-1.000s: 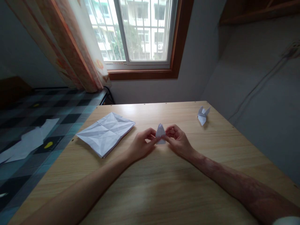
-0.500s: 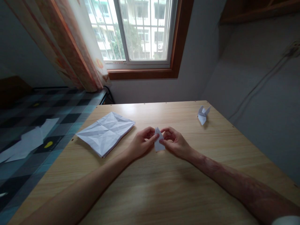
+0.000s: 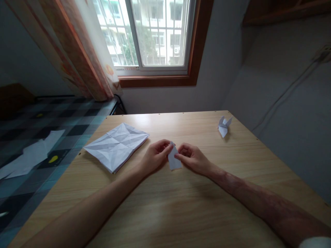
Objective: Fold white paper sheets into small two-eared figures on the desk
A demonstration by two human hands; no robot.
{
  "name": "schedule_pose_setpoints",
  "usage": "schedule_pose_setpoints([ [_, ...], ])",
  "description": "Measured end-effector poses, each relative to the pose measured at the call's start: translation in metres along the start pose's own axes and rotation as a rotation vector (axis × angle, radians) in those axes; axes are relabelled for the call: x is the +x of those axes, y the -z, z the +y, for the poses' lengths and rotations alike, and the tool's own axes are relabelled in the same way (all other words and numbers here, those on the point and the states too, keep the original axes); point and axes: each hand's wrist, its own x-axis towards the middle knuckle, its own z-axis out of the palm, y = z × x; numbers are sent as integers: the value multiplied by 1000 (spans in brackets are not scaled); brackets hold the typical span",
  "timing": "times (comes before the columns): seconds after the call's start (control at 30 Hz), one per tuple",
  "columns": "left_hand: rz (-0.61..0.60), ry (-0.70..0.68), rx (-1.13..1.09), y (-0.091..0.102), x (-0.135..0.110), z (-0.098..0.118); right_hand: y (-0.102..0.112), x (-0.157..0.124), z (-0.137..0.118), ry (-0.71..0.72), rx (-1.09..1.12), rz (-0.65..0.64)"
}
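Note:
A small folded white paper piece (image 3: 173,160) is pinched between both my hands over the middle of the wooden table (image 3: 181,206). My left hand (image 3: 155,156) grips its upper left edge with curled fingers. My right hand (image 3: 192,157) pinches its right side with thumb and forefinger. The piece stands tilted, its lower end near the tabletop. A stack of creased white paper sheets (image 3: 116,145) lies flat to the left of my left hand.
A finished folded paper figure (image 3: 223,126) rests near the table's far right corner. A bed with a checked cover (image 3: 38,137) and loose white papers (image 3: 31,155) lies to the left. A window and curtain are behind the table; a grey wall runs along the right.
The paper piece has been turned and lowered from upright and pointed to tilted and narrower. Both hands have shifted slightly toward me with it.

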Motion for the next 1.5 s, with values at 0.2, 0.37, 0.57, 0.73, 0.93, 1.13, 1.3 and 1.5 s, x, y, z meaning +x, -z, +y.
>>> schedule_pose_setpoints([
  [0.2, 38, 19, -4, 2, 0, 4, -2, -1, -5, -17, -3, -9],
  [0.37, -11, 34, -29, 2, 1, 5, -2, -2, -5, -7, 23, 77],
  [0.57, -191, 40, 48, 1, -2, -2, 1, 2, -1, 32, 9, 248],
  [0.73, -196, 39, 127, 2, -3, -2, 2, 4, 3, 127, -87, 312],
  [0.93, -170, 54, 181, 2, -4, 2, 4, 4, 5, 251, -214, 356],
  [1.13, -161, 40, 215, 2, -4, 0, 5, 3, 4, 346, -276, 390],
  [1.3, -175, 69, 231, 4, -4, -4, 6, 3, 6, 331, -199, 452],
  [1.5, -171, 69, 246, 4, -5, -3, 7, 4, 5, 338, -259, 499],
])
